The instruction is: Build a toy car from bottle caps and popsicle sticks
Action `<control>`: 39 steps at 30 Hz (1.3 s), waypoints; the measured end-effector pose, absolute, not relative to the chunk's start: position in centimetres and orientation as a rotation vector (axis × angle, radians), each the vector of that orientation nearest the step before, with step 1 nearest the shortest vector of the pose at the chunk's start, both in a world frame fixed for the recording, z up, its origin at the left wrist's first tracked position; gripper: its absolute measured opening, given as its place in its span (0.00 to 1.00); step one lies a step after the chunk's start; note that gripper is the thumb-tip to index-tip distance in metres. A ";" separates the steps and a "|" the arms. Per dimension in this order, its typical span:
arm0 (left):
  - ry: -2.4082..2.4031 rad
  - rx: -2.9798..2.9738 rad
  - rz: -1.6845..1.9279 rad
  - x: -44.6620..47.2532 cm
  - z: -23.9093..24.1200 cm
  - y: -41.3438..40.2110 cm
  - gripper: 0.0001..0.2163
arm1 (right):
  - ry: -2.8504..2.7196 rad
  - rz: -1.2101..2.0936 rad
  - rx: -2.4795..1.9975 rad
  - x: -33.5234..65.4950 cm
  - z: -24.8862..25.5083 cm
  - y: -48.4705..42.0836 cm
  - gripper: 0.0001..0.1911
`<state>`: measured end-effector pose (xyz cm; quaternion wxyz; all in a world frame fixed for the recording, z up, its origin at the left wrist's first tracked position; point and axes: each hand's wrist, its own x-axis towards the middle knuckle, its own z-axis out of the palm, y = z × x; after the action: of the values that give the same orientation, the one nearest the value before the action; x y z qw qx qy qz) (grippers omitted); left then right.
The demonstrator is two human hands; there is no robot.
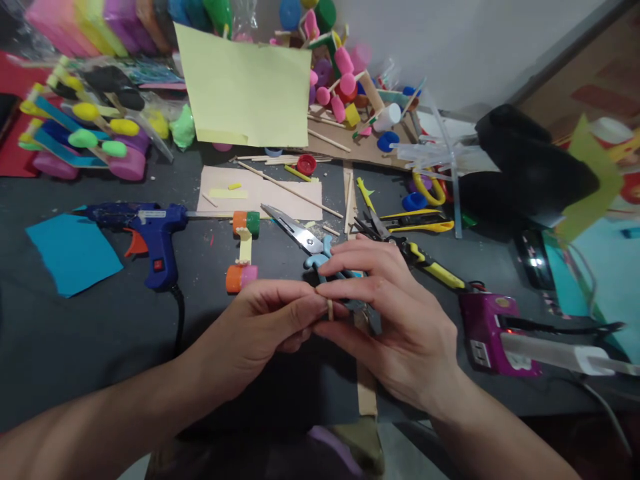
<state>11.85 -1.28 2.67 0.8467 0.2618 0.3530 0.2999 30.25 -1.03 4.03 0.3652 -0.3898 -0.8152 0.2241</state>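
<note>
My left hand [280, 313] is closed in a pinch, thumb against fingers, at the middle of the dark table's near side. A short pale piece of wooden stick [330, 309] shows at its fingertips. From the other side, my right hand [400, 313] curves its index finger and thumb onto the same small piece; part of it is hidden by the fingers. Just beyond lie blue-handled scissors [305, 241], blades open, partly under my right hand. Left of them sits a small assembly of orange, green and pink bottle caps [245, 250] joined by a pale yellow strip.
A blue glue gun [163, 230] lies left beside blue paper [75, 257]. Pink card [215, 183] and thin sticks are beyond my hands. Yellow-handled cutters [435, 267], a utility knife [420, 220] and a purple power box [493, 333] lie right. Colourful cap models crowd the back.
</note>
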 end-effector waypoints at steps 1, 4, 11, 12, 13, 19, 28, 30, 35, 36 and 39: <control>0.748 0.552 0.636 11.8 2.7 -1.3 0.09 | -2.095 0.585 -0.998 30.2 4.0 -1.0 0.11; 0.766 0.557 0.650 11.9 2.6 -1.4 0.10 | -2.080 0.619 -0.978 30.3 4.1 -1.0 0.13; 0.747 0.526 0.661 11.9 2.7 -1.4 0.10 | -2.052 0.629 -0.989 30.3 4.3 -1.0 0.11; 0.742 0.517 0.654 11.9 2.7 -1.3 0.10 | -2.055 0.616 -0.993 30.3 4.3 -1.0 0.10; 0.737 0.510 0.650 11.9 2.7 -1.3 0.11 | -2.060 0.604 -0.998 30.3 4.3 -1.0 0.10; 0.734 0.542 0.594 11.8 2.7 -1.3 0.12 | -2.116 0.526 -1.036 30.3 4.2 -1.0 0.08; 0.813 0.603 0.638 11.6 3.1 -1.4 0.11 | -2.108 0.440 -1.037 30.3 4.8 -1.0 0.08; 0.876 0.675 0.707 11.4 3.3 -1.3 0.11 | -2.086 0.410 -1.054 30.6 4.8 -0.8 0.08; 0.960 0.665 0.929 11.2 4.3 -1.0 0.08 | -2.315 0.386 -1.095 30.6 3.8 -0.5 0.08; 0.959 0.638 0.963 11.3 4.5 -1.0 0.08 | -2.382 0.397 -1.102 30.5 3.6 -0.5 0.08; 0.953 0.610 1.031 11.5 4.7 -0.7 0.08 | -2.520 0.414 -1.140 30.1 2.9 -0.4 0.08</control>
<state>11.54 -0.72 4.68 0.7211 0.2760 0.4315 0.4665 30.15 -0.43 2.93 0.1717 -0.4015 -0.8877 0.1459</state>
